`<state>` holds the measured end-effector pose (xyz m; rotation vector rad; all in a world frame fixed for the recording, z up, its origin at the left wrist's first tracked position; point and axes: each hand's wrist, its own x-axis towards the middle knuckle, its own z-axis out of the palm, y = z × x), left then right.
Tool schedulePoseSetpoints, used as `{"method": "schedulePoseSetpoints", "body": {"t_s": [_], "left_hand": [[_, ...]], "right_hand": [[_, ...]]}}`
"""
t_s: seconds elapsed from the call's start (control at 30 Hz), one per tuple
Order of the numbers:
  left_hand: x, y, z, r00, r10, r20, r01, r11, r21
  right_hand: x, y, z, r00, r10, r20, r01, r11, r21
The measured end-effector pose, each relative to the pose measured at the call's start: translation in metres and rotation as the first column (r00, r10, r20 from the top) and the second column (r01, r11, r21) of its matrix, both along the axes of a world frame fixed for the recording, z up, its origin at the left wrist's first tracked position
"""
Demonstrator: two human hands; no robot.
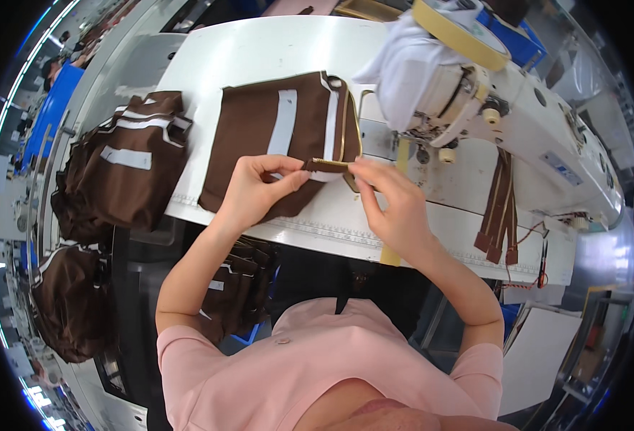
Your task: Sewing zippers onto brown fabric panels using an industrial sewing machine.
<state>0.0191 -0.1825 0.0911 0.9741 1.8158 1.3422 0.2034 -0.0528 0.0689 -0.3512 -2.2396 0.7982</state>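
Between my hands is the end of a brown zipper (325, 166) with gold teeth, held up over the table's near part. My left hand (251, 188) pinches its brown tape end between thumb and fingers. A little to the right, my right hand (394, 205) grips the zipper's other side with its fingertips. Under and beyond them lies a brown fabric panel (241, 133) with a pale grey strip (282, 118) across it. A white strip and more gold zipper (353, 115) run along the panel's right edge.
A white sewing machine (529, 108) stands at the right, with white cloth (403, 72) and a yellow tape roll (460, 34) on it. Several brown zippers (500, 215) hang below its arm, near orange-handled snips (542, 269). Brown fabric pieces (134, 172) are piled at the left.
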Motion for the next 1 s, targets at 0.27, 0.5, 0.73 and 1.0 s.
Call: {"method": "schedulePoseSetpoints", "body": {"t_s": [0.27, 0.5, 0.73, 1.0], "left_hand": [[0.003, -0.048, 0.022, 0.996, 0.059, 0.07, -0.065, 0.995, 0.077], [0.008, -0.049, 0.011, 0.993, 0.07, -0.095, -0.055, 0.987, 0.154], [0.018, -0.037, 0.004, 0.975, 0.017, 0.221, -0.049, 0.989, 0.141], [0.033, -0.033, -0.007, 0.903, 0.06, 0.426, -0.168, 0.961, 0.221]], "right_hand": [[-0.044, 0.012, 0.022, 0.988, 0.144, 0.053, -0.138, 0.986, -0.095], [-0.043, -0.036, 0.041, 0.974, 0.224, 0.004, -0.221, 0.961, -0.166], [-0.037, -0.037, 0.025, 0.982, 0.188, -0.008, -0.182, 0.936, -0.3], [-0.032, -0.042, 0.02, 0.991, 0.135, -0.008, -0.127, 0.916, -0.381]]}}
